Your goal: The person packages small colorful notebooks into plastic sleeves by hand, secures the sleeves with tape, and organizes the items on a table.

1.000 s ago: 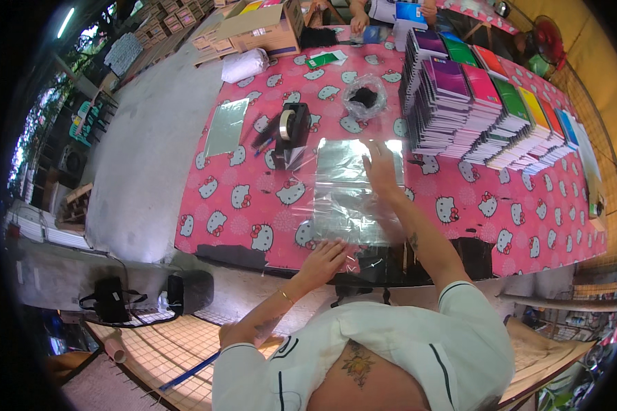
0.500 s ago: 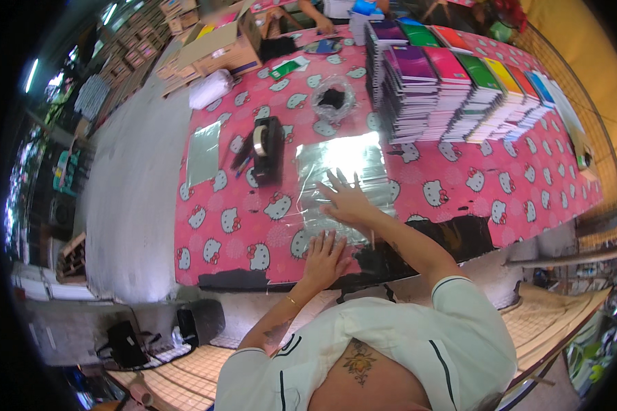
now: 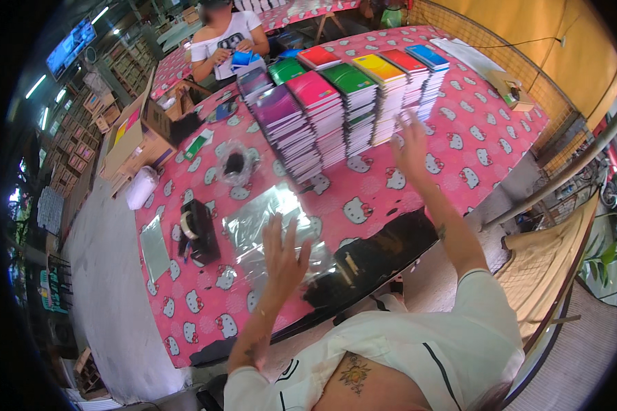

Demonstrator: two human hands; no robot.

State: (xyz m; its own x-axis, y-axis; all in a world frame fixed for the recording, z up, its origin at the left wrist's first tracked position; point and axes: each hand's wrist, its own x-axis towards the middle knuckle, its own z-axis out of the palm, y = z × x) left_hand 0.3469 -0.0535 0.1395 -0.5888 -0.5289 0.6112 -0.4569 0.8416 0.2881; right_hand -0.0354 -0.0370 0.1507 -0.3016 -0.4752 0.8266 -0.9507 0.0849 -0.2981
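Clear shiny plastic sleeves (image 3: 257, 216) lie flat on the pink patterned tablecloth before me. My left hand (image 3: 284, 255) is spread over them, fingers apart; whether it presses on them I cannot tell. Out to the right, my right hand (image 3: 411, 152) is raised in front of the spiral notebooks, somewhat blurred, its fingers stretched out with nothing in them. It is nearest to the stacks with yellow covers (image 3: 379, 70) and red covers (image 3: 402, 63). Further left stand stacks topped in green (image 3: 346, 80), pink (image 3: 311, 90) and purple (image 3: 277, 108).
A black tape dispenser (image 3: 200, 236) stands left of the sleeves, near a flat translucent sheet (image 3: 155, 248). Beyond are a crumpled plastic bag with a dark roll (image 3: 236, 164) and an open cardboard box (image 3: 137, 140). Across the table, a person holds something blue (image 3: 244, 59).
My right hand has left the plastic sleeves and reached right toward the notebooks. My left hand has moved forward over the sleeves. The view has turned right, bringing the co-worker into sight.
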